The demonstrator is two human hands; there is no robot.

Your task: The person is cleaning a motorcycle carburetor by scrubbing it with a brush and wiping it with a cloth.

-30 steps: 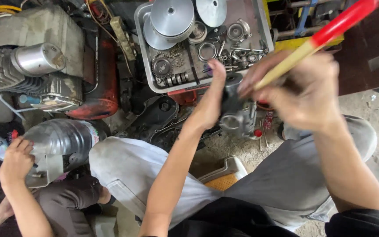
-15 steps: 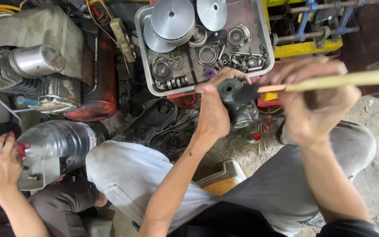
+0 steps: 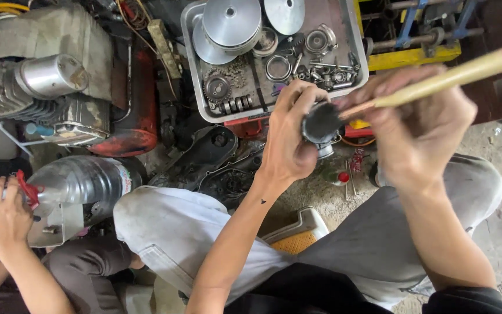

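Small dark round metal part (image 3: 322,123), one only, sits gripped in the left hand (image 3: 290,145), fingers curled tight round it, just off the near edge of the grey metal tray (image 3: 196,87). Right hand (image 3: 419,125) closed on one long wooden-handled brush with a red end (image 3: 448,78), tip touching the part; bristles hard to make out. Tray: three large silver discs (image 3: 232,22), many small rings and gears, uncountable. Another person's hand (image 3: 6,212), bottom left, grips a clear plastic bottle (image 3: 79,183).

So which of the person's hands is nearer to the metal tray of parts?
Left. The left hand grips a dark round part with its fingertips at the metal tray's front edge; the right hand, holding a brush handle, sits off the tray's right corner.
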